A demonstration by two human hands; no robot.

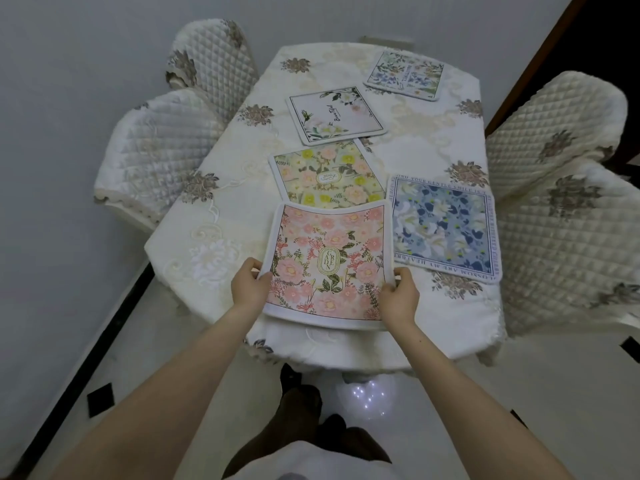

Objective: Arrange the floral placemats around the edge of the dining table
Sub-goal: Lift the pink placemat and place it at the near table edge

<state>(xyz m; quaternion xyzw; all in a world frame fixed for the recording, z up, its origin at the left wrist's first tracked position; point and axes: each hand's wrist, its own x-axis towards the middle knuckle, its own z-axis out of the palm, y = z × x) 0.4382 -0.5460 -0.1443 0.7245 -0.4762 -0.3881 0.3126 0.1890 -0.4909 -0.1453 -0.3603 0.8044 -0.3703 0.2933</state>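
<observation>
At table's near edge, left hand (248, 285) and right hand (398, 296) fingers pinch the pink placemat (327, 263) sides.

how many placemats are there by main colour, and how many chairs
pink placemat, held at its sides by the left hand and right hand: 1
yellow and pink placemat: 1
blue placemat: 1
white placemat with green leaves: 1
pale placemat with blue flowers: 1
quilted chairs: 4
total: 5 placemats, 4 chairs, 9 things

dim, flat light – floor glare (369, 396) – edges bowed by wide-angle distortion.
</observation>
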